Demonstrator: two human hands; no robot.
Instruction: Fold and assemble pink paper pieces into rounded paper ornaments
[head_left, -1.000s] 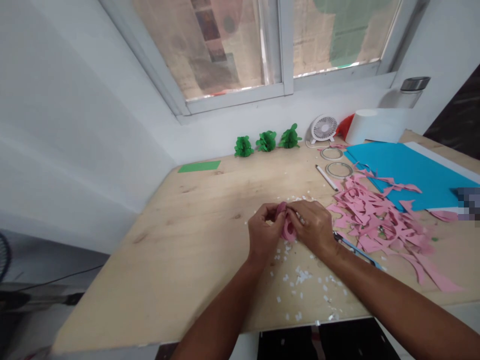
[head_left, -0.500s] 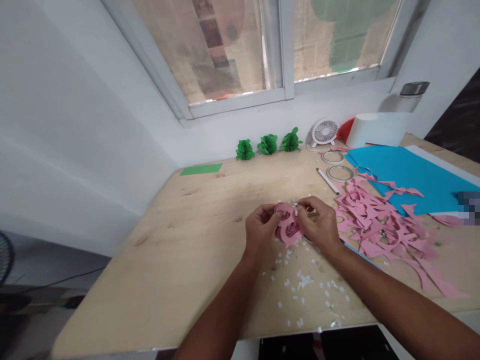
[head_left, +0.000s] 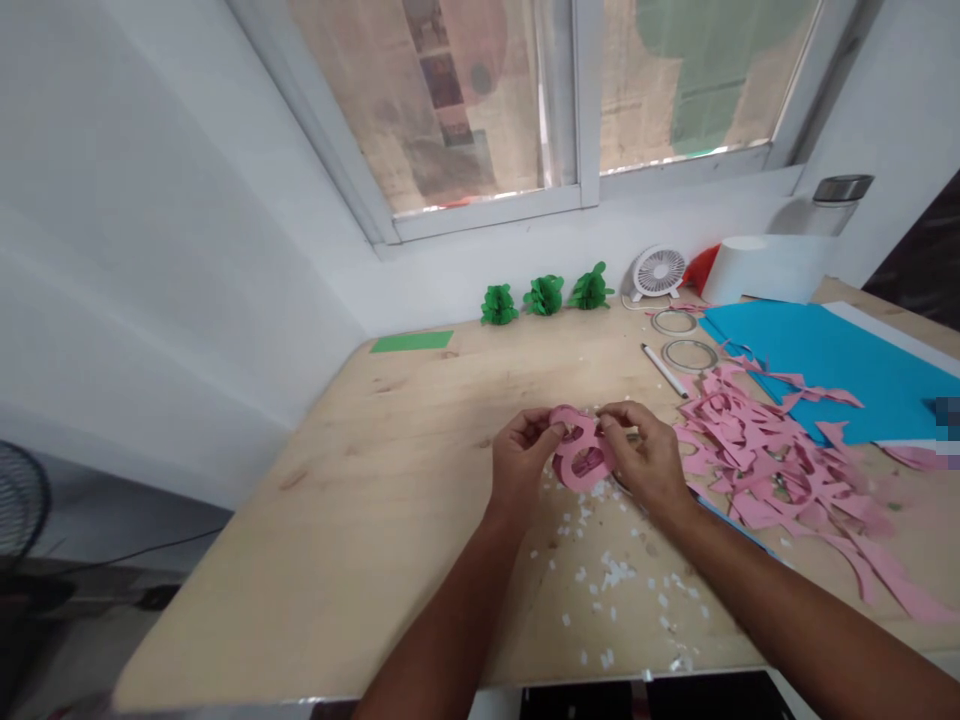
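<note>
A pink paper cutout (head_left: 589, 480) with round openings is held up between both hands, a little above the table. My left hand (head_left: 523, 455) pinches its left edge, thumb in front and fingers behind. On the upper right side, my right hand (head_left: 646, 455) grips the same cutout between thumb and fingertips. It seems to be made of more than one layer. Small white paper bits (head_left: 616, 572) lie scattered on the table below the hands. Part of a ring and a blue strip-like thing (head_left: 739, 525) show from under my right hand and forearm.
Pink paper scraps (head_left: 780, 440) are heaped on the right, beside blue sheets (head_left: 840, 360). Behind are a white pen (head_left: 664, 370), tape rings (head_left: 690, 354), a small white fan (head_left: 658, 271) and three green paper shapes (head_left: 544, 295). A green paper strip (head_left: 412, 342) lies back left.
A white bit at my right fingertips no longer shows, and those fingers now press on the cutout's edge. The camera view has shifted slightly, so the surroundings sit a little farther right.
</note>
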